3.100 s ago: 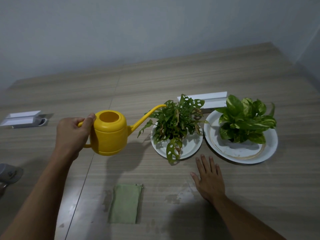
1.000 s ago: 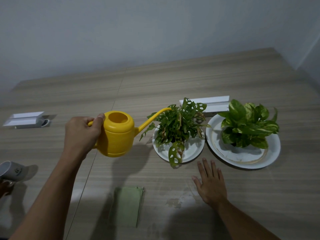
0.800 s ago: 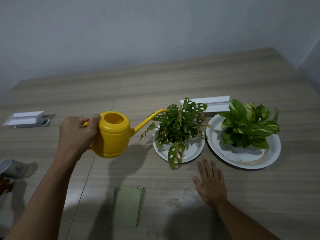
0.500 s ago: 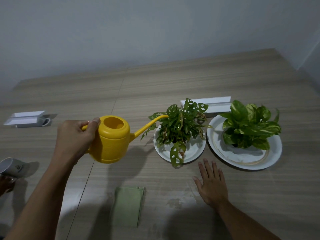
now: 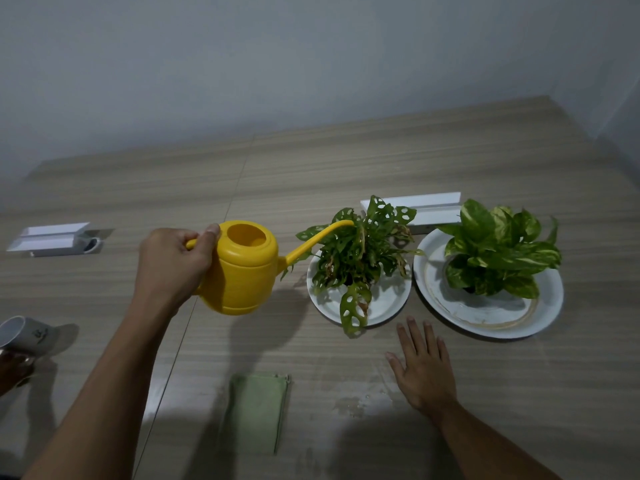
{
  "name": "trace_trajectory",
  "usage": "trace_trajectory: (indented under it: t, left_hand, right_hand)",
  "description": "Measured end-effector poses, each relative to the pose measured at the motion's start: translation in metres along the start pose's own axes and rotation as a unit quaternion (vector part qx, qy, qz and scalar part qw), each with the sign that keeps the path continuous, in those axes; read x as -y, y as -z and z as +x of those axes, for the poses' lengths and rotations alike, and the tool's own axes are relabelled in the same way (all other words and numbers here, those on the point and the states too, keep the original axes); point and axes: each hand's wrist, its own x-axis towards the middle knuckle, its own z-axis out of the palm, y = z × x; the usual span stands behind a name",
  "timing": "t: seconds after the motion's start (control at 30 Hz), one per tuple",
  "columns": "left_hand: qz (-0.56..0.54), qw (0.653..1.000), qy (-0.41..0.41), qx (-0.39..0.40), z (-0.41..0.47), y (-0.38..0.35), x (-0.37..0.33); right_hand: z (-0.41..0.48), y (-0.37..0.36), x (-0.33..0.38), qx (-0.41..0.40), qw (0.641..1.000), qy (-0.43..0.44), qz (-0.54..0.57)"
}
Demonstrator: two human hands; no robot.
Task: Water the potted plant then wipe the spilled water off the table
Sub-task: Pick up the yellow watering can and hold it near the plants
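1. While the left hand grips the handle of the yellow watering can, the can hangs above the table, its spout tip among the leaves of the holey-leaf plant.
2. That plant sits on a small white plate.
3. The right hand lies flat on the table with fingers spread, holding nothing.
4. A wet patch shines just beside that hand.
5. A folded green cloth lies near the front edge.

Glossy yellow plastic watering can, matt wood-grain table, green cloth.
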Motion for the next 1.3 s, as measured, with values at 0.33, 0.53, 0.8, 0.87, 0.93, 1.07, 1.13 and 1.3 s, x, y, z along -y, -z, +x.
trace_trajectory:
  t: [0.33,0.53,0.8,0.87,0.93,1.07,1.13,1.3]
  left_hand:
    - [0.04,0.999,-0.008,-0.008,0.002,0.011,0.005]
    - [0.046,0.999,-0.027,0.006,-0.004,0.018,0.008]
    - [0.04,0.999,-0.036,0.002,-0.007,0.013,0.001]
    - [0.034,0.999,-0.033,-0.001,-0.007,0.011,-0.002]
    - [0.027,0.999,-0.022,-0.001,-0.005,0.009,-0.004]
    - [0.021,1.0,-0.015,-0.003,-0.002,0.008,-0.006]
    - [0.021,1.0,-0.01,0.0,0.0,0.008,-0.005]
    - [0.038,0.999,-0.021,0.006,0.002,0.014,-0.003]
  right_hand:
    - [0.002,-0.002,-0.001,0.004,1.0,0.0,-0.008]
    - [0.002,-0.003,-0.001,0.003,1.0,0.0,-0.007]
    - [0.002,-0.001,-0.001,0.016,1.0,-0.001,-0.019]
    - [0.002,-0.001,0.0,0.02,1.0,-0.003,-0.02]
    - [0.002,0.0,0.0,0.024,0.999,-0.003,-0.022]
    - [0.002,0.0,0.0,0.021,1.0,-0.002,-0.02]
    - [0.002,0.0,-0.001,0.022,0.999,-0.002,-0.027]
    - [0.002,0.0,0.0,0.011,1.0,-0.001,-0.021]
